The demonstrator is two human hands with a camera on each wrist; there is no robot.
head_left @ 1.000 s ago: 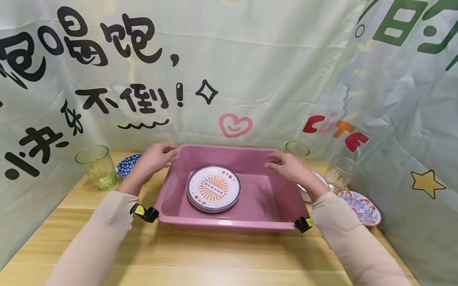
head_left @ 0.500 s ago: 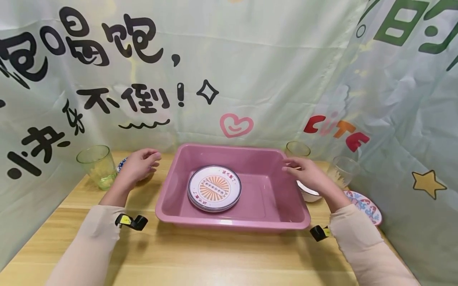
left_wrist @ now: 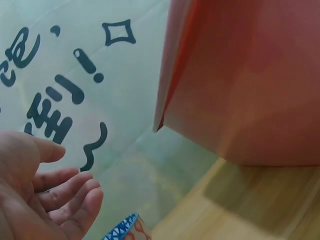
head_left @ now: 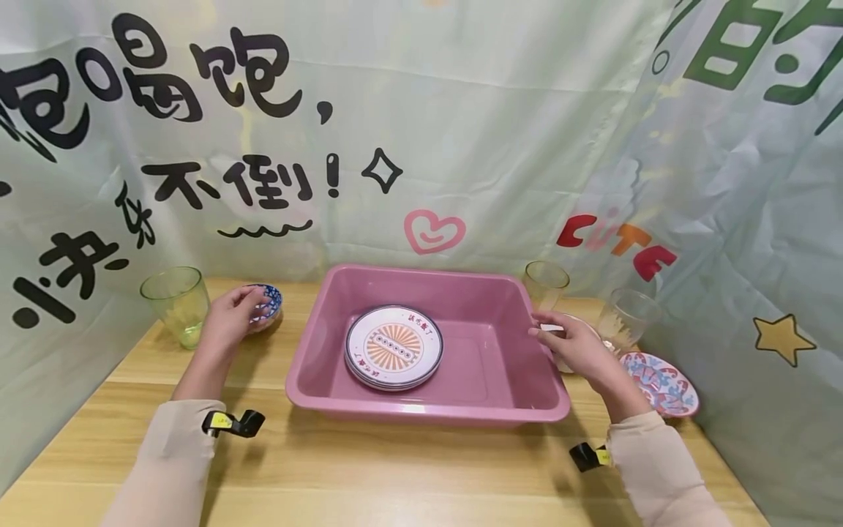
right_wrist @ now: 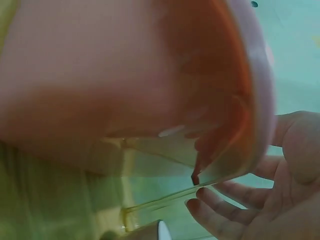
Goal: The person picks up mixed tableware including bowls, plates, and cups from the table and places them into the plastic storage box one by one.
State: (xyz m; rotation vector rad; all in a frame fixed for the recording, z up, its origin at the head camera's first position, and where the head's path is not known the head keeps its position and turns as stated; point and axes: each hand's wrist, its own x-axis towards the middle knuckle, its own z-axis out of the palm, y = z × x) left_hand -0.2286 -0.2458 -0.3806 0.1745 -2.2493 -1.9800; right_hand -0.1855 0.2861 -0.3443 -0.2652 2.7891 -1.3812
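My left hand point(head_left: 230, 316) is over the left side of the table, fingers loosely bent, nothing in it. Just beyond its fingertips lies a small blue-patterned bowl point(head_left: 273, 300), partly hidden by the hand; its rim point(left_wrist: 131, 227) shows below my fingers in the left wrist view. My right hand point(head_left: 578, 350) is at the right rim of a pink plastic tub point(head_left: 421, 411), fingers extended and holding nothing; whether the fingertips touch the rim I cannot tell. Behind that hand, a white bowl point(head_left: 585, 323) is partly covered. Inside the tub sits a stack of round printed plates point(head_left: 395, 348).
A green glass point(head_left: 174, 307) stands at the left back. On the right are an amber-rimmed glass point(head_left: 546, 282), a clear glass point(head_left: 626, 322) and a colourful patterned plate point(head_left: 661, 384). Printed cloth point(head_left: 500, 161) hangs behind the wooden table point(head_left: 408, 476).
Both hands have moved outward from above the tub's sides. The left has come to the blue-patterned bowl, the right has lowered towards the white bowl. Tub and plates stay put.
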